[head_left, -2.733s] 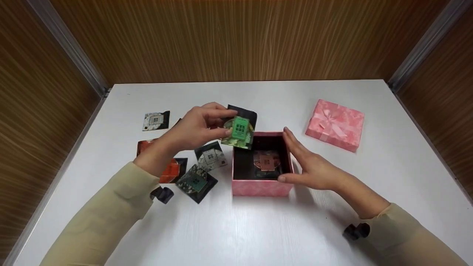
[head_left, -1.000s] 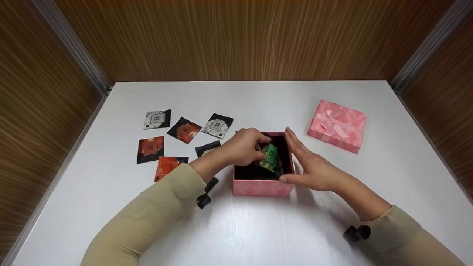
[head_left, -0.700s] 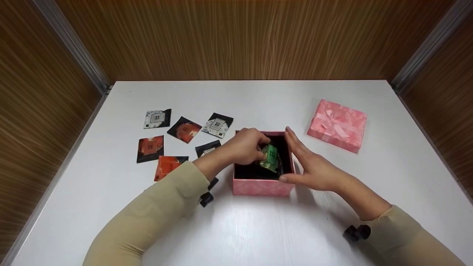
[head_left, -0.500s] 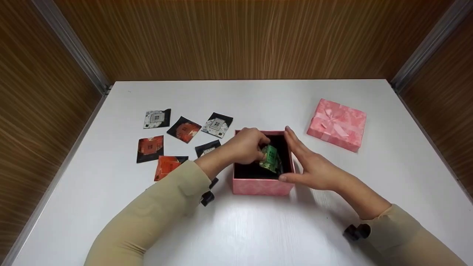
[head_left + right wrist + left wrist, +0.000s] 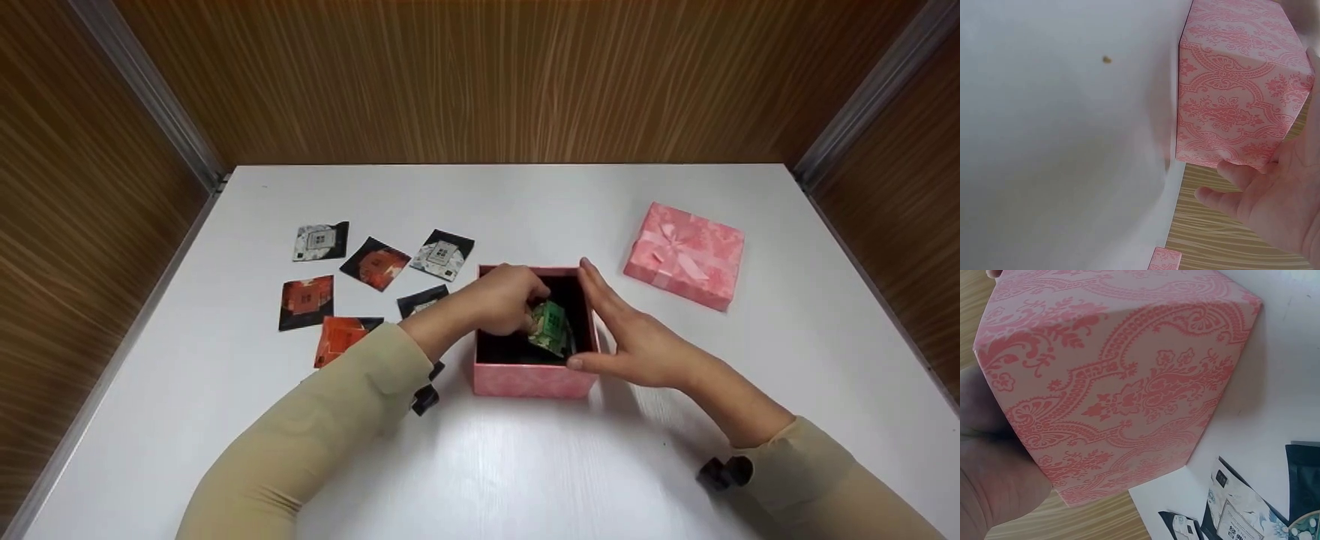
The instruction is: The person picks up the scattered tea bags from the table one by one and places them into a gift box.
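Observation:
In the head view, my left hand reaches inside the pink patterned gift box, its fingers pinching a green sachet that lies tilted against the right part of the dark interior. The fingertips are partly hidden behind the sachet. My right hand rests along the box's right side with straight fingers, thumb at the near corner and forefinger at the far one. The left wrist view shows the box's outer wall between camera and fingers. In the right wrist view, fingertips lie beside the box.
Several sachets lie flat left of the box, among them a white one, an orange one and another orange one. The left sleeve overlaps some. The pink lid with a bow lies at the back right.
My left hand has carried the green sachet from above the box's left rim down into the box, covering a reddish-brown sachet seen there earlier. It sits slightly lower now. The right hand has stayed put.

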Motion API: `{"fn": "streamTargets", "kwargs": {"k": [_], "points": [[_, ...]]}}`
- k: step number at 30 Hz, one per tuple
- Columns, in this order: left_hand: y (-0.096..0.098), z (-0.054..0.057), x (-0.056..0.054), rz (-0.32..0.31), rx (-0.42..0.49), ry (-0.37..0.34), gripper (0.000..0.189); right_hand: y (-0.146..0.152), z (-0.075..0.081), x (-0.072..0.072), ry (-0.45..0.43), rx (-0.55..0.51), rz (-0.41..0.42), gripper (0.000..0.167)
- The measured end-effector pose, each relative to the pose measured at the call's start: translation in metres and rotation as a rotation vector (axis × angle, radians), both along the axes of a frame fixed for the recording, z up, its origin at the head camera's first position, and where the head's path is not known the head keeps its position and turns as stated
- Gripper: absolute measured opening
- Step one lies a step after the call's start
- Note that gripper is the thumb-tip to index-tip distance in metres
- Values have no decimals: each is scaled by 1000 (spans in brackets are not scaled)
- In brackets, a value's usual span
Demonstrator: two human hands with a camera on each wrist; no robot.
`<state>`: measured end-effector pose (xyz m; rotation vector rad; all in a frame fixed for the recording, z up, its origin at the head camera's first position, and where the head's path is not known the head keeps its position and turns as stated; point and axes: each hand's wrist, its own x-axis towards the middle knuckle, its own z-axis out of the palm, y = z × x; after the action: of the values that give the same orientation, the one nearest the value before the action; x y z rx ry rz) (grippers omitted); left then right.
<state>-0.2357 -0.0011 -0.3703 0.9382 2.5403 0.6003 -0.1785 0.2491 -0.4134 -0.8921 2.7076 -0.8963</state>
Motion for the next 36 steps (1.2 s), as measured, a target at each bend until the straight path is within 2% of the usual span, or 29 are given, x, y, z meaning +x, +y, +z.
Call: {"fn": "streamTargets", "kwargs": {"k": [3, 9, 13, 17, 23, 27, 31, 36], "points": [[0, 1, 0, -12, -7, -15, 46, 1, 0, 0, -6, 1, -4, 117], [-1, 4, 1, 5, -17, -43, 57, 0, 0, -1, -11, 5, -4, 117], [-3, 8, 3, -14, -41, -13, 53, 0, 0, 0, -8, -1, 4, 117], [-5, 15, 4, -17, -19, 8, 52, 0, 1, 0, -7, -16, 12, 117], [-16, 25, 6, -9, 102, -12, 47, 0, 0, 1, -9, -14, 11, 118], [-30, 34, 8, 51, 214, -62, 49, 0, 0, 0, -14, -7, 2, 118], [-50, 44, 7, 118, 300, -64, 48, 1, 0, 0, -20, -5, -6, 118], [-86, 52, 2, 204, 419, -40, 46, 0, 0, 0, -17, -1, -5, 118]]}}
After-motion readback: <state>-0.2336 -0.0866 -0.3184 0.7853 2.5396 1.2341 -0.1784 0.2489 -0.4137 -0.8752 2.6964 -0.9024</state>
